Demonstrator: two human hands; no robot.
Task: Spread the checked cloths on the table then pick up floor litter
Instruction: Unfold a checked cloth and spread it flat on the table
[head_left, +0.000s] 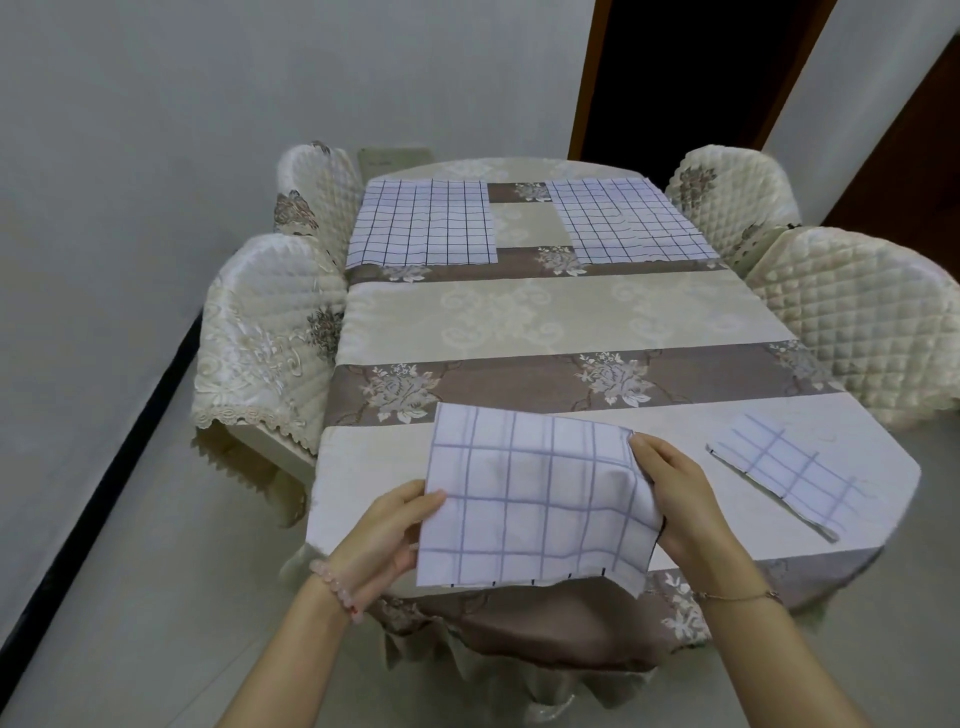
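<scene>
While both hands (387, 530) grip it, checked cloth (530, 499) hangs unfolded.

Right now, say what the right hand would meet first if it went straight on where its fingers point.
The right hand pinches the white, blue-checked cloth. Past that, its fingers aim across the brown floral band of the tablecloth; the way looks free, though height is unclear.

Four quilted cream chairs, two per side: near-left chair (270, 332), far-left chair (317, 192), far-right chair (727, 192), near-right chair (857, 322). Flowered tablecloth (519, 312) in cream and brown bands. Behind: dark doorway (691, 78), brown frame (587, 78), pale wall (208, 78), black skirting (104, 441), pale floor (156, 623).
</scene>
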